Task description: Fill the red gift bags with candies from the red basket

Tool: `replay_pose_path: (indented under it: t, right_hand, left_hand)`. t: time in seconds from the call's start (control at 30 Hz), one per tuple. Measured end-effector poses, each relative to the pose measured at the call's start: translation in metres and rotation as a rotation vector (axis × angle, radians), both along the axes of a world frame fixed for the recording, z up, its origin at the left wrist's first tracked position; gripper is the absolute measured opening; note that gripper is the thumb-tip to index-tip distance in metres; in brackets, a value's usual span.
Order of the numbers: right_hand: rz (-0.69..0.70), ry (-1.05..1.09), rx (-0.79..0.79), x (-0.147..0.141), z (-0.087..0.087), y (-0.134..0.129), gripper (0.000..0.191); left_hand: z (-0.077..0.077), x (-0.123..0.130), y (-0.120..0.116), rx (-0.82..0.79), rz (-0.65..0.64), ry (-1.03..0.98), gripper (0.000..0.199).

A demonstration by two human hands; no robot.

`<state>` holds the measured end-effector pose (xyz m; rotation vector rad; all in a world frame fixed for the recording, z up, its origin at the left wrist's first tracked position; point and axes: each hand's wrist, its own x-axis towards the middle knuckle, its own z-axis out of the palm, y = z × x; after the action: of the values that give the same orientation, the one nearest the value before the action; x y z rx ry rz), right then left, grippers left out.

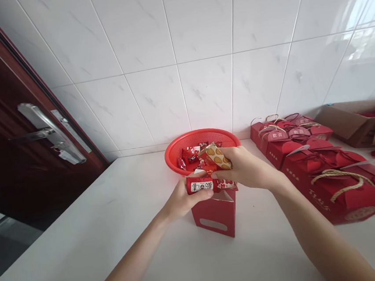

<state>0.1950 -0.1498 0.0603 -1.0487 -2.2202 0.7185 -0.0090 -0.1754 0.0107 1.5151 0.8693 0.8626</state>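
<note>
Free room spans the counter [84, 238] left of the basket [170, 160] and at bottom centre. Mid-frame, the upright red box [214, 213] stands in the way, the basket behind it; red gift boxes [322, 165] wall off the right side of the frame.

The red packet [192, 191] bears the character 歡 on its white label [208, 185]. Pale characters on the front gift box [306, 186] resemble 百年好合; a rear box's tab [277, 136] seems to read 歡喜. Other print is too small.
</note>
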Motion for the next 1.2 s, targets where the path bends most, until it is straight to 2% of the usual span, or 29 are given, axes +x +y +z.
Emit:
replay_pose_path:
  t: [0.13,0.33,0.5,0.63,0.8,1.0,1.2]
  right_hand:
    - [0.0,0.038,-0.017,-0.001,-0.001,0.0,0.014]
    - [-0.019,0.029,-0.043,0.0,-0.001,0.002,0.012]
    - [-0.015,0.021,-0.036,-0.001,0.0,0.002,0.015]
    - [-0.027,0.032,-0.028,-0.004,-0.001,-0.001,0.013]
    - [-0.014,0.029,-0.026,-0.007,-0.001,-0.003,0.01]
    - [-0.033,-0.001,-0.042,-0.007,0.0,-0.004,0.012]
    - [0.067,0.02,-0.058,-0.004,0.0,-0.002,0.013]
  left_hand:
    - [0.003,-0.004,0.001,-0.003,0.016,0.022,0.038]
    - [0.016,-0.005,0.0,-0.013,-0.076,0.058,0.04]
    - [0.016,-0.002,-0.002,0.017,0.095,0.071,0.037]
    - [0.017,0.0,-0.002,0.004,0.146,0.173,0.042]
    - [0.025,0.008,0.0,0.083,0.108,0.286,0.055]
    - [0.03,0.0,0.002,-0.006,-0.028,0.237,0.043]
    - [0.026,-0.011,-0.002,-0.064,0.056,0.222,0.043]
